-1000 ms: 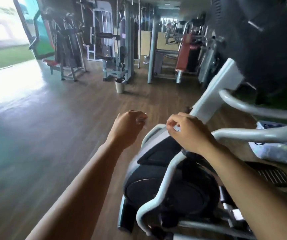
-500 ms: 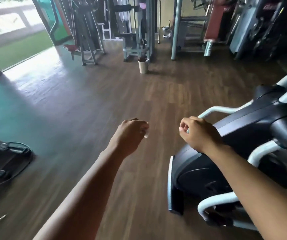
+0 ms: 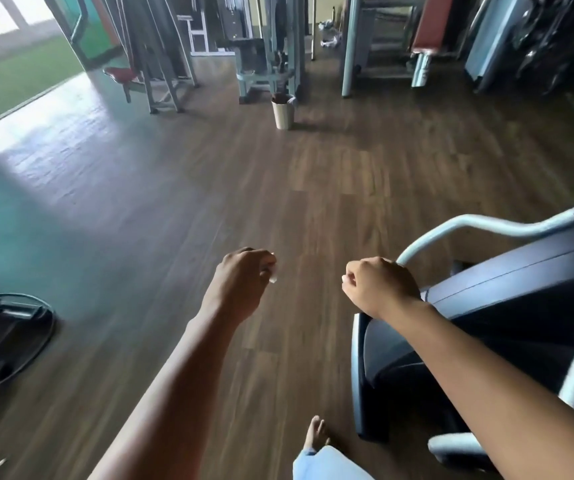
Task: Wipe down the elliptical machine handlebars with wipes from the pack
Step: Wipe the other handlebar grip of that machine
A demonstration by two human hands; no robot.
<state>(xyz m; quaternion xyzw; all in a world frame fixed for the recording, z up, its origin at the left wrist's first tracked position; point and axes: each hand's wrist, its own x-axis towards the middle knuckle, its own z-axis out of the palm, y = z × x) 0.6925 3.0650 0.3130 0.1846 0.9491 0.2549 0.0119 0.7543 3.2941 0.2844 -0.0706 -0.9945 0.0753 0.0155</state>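
White scrap (image 3: 273,277), likely wipe, pinched in left hand (image 3: 244,277); right hand (image 3: 380,285) curled, contents unclear; handlebar (image 3: 486,225) wiping, I judge, undone

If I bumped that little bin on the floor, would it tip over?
Probably. The bin is tall and narrows toward its base, so it looks tippy. It seems small and likely light. On the smooth floor it might slide first.
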